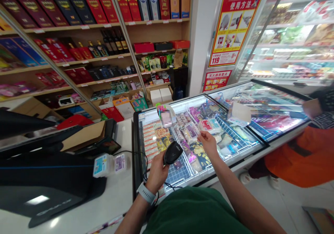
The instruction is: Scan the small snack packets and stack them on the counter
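Observation:
My left hand [158,170], with a pale watch on the wrist, is wrapped round a black barcode scanner [173,153]. The scanner's head points away from me, above the glass of a chest freezer. My right hand [208,144] is closed at the fingertips on the near edge of a small clear plastic box with a red label [206,124]. Beside it on the glass lie a purple-labelled box [191,131] and a blue-labelled box [215,124]. Two similar boxes, one blue-labelled [101,165] and one purple-labelled [120,163], rest on the white counter.
A black checkout machine [52,181] stands on the counter [117,199] at left. An open cardboard piece [239,114] lies on the freezer [250,141]. A person in orange [292,161] stands at right. Shelves of boxed bottles [86,26] line the back wall.

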`<state>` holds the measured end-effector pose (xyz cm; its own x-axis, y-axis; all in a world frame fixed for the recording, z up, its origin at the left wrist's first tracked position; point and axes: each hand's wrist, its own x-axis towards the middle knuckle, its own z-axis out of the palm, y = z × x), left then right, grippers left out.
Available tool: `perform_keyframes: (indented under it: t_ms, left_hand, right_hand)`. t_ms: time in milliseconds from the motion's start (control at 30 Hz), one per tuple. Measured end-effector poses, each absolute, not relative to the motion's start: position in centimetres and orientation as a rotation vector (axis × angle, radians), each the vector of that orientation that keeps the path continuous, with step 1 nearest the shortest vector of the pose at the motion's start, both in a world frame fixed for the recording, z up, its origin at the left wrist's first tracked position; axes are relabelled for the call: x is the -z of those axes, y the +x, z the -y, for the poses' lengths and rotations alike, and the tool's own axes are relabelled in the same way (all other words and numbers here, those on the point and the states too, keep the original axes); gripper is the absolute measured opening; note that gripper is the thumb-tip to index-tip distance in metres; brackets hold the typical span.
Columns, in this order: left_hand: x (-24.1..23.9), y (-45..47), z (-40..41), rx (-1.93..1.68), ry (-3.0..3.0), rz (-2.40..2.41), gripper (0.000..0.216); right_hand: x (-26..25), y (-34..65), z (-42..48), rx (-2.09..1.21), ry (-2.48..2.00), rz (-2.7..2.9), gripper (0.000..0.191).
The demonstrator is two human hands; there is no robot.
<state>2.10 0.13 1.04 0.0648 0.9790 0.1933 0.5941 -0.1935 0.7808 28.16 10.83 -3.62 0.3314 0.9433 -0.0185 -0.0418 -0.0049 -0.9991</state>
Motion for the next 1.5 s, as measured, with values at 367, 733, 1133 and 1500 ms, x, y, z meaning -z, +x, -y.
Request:
perform_keyframes:
  t_ms: [367, 733, 1133, 1500]
  left_hand:
    - [-1.16, 2.10, -0.21, -0.943, 1.851, -1.579, 0.049]
    - [-0.80, 2.08, -0.30, -0.921, 1.853, -1.573, 0.050]
    - [-0.77, 2.12, -0.34, -1.010, 1.828, -1.562, 0.049]
    - [-1.11, 2.11, -0.18, -1.004, 1.803, -1.537, 0.051]
  right_hand:
    - [3.64, 28.08, -10.88, -0.983, -1.325, 0.921, 0.053]
    - [3.72, 28.24, -10.87, -0.995, -1.305, 0.928, 0.047]
    - [3.57, 28.15, -10.90, -1.016, -1.301, 0.902, 0.048]
    - [3.59, 28.08, -10.62, -1.009, -1.317, 0.953, 0.046]
